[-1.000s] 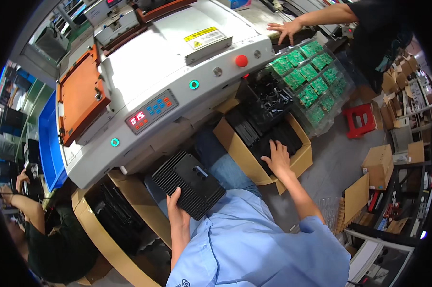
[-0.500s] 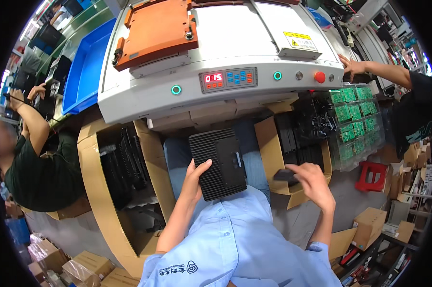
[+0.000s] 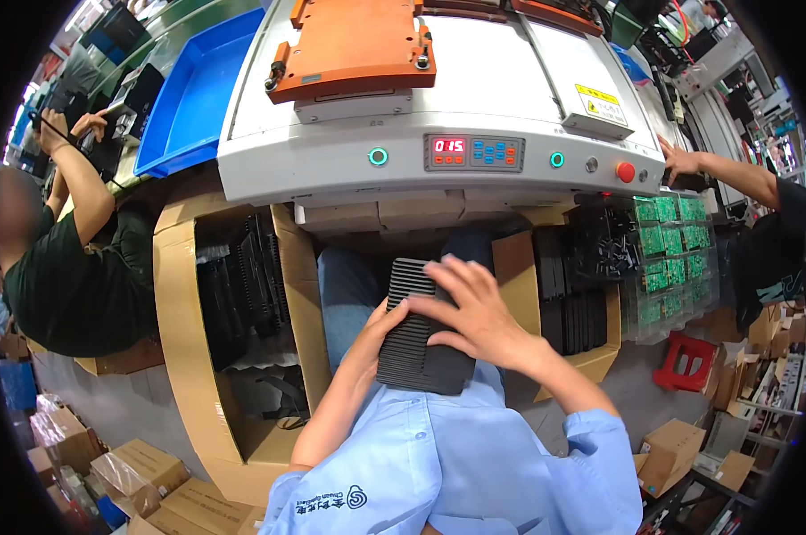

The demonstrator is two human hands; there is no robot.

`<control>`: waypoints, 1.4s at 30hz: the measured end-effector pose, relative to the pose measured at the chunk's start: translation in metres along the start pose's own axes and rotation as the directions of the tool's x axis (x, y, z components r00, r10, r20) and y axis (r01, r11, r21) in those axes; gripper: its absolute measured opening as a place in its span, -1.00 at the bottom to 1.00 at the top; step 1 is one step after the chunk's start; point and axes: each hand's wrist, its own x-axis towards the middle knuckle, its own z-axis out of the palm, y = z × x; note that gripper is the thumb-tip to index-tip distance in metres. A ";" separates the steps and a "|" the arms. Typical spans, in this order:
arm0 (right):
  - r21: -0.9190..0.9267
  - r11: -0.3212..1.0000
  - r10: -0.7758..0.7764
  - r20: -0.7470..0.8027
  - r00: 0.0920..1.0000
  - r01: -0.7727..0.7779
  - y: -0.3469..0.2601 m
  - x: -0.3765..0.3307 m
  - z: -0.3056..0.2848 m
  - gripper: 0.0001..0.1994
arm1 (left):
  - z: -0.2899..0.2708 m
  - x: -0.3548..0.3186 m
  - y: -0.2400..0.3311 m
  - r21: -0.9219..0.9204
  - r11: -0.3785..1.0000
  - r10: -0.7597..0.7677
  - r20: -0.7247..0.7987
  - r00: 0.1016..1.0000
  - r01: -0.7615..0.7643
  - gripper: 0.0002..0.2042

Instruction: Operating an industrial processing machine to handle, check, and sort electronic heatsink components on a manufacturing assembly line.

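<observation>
A black finned housing [image 3: 405,366], a rectangular case with ridges along one side, lies tilted over my lap. My left hand [image 3: 372,339] grips its left edge, thumb on the ridges. Across its upper right part lies my right hand [image 3: 485,319], fingers spread and slightly blurred. The fingers cover the area where a slot showed before. The small dark piece that was in my right hand cannot be seen; it may be under the palm.
Cardboard boxes with black parts stand left [image 3: 178,330] and right [image 3: 595,364] of my legs. Ahead is a white machine [image 3: 331,160] with an orange fixture [image 3: 354,45] and lit buttons. Green circuit boards [image 3: 675,241] sit in clear trays. Co-workers' arms show at both sides.
My right hand has come from the right-hand box onto the housing, and its small dark piece is out of sight. The view has shifted, so the machine sits farther right.
</observation>
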 end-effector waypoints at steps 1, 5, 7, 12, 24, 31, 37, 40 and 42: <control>-0.047 0.978 0.193 -0.144 0.971 -0.201 -0.004 -0.001 0.005 -0.34 | -0.003 0.001 -0.001 -0.038 0.999 0.024 -0.023 0.999 -0.025 -0.56; 0.348 0.782 0.621 -0.361 0.696 -0.517 -0.012 -0.008 0.025 -0.11 | 0.004 0.003 0.001 0.041 0.996 0.080 -0.099 0.992 -0.076 -0.53; 0.841 0.433 0.805 -0.200 0.558 -0.323 -0.004 -0.014 0.043 -0.30 | 0.012 0.002 0.000 0.120 0.986 0.125 -0.079 0.989 -0.115 -0.52; 0.873 0.279 0.767 0.047 0.640 -0.399 -0.011 -0.021 0.026 -0.59 | 0.010 -0.004 0.014 0.202 0.976 0.093 -0.036 0.995 -0.083 -0.47; 0.978 -0.103 0.426 0.208 0.881 -0.182 0.013 -0.019 -0.059 -0.48 | 0.054 -0.044 0.099 0.507 0.087 0.222 0.829 0.513 -0.858 -0.66; 0.964 0.187 0.602 0.039 0.798 -0.188 -0.007 0.030 -0.127 -0.73 | 0.106 -0.053 0.161 0.294 -0.592 0.073 0.947 0.314 -0.750 -0.54; 0.774 0.633 0.560 -0.442 0.701 -0.019 0.014 0.101 -0.214 -0.70 | 0.107 -0.019 0.225 0.620 -0.570 0.667 0.732 0.138 -0.540 -0.56; 0.700 0.714 0.505 -0.525 0.685 0.010 0.043 0.151 -0.234 -0.67 | 0.098 -0.016 0.228 0.682 -0.427 0.764 0.624 0.167 -0.594 -0.60; 0.698 0.715 0.488 -0.482 0.728 -0.017 0.074 0.174 -0.240 -0.66 | 0.092 -0.012 0.223 0.694 -0.337 0.789 0.576 0.211 -0.637 -0.62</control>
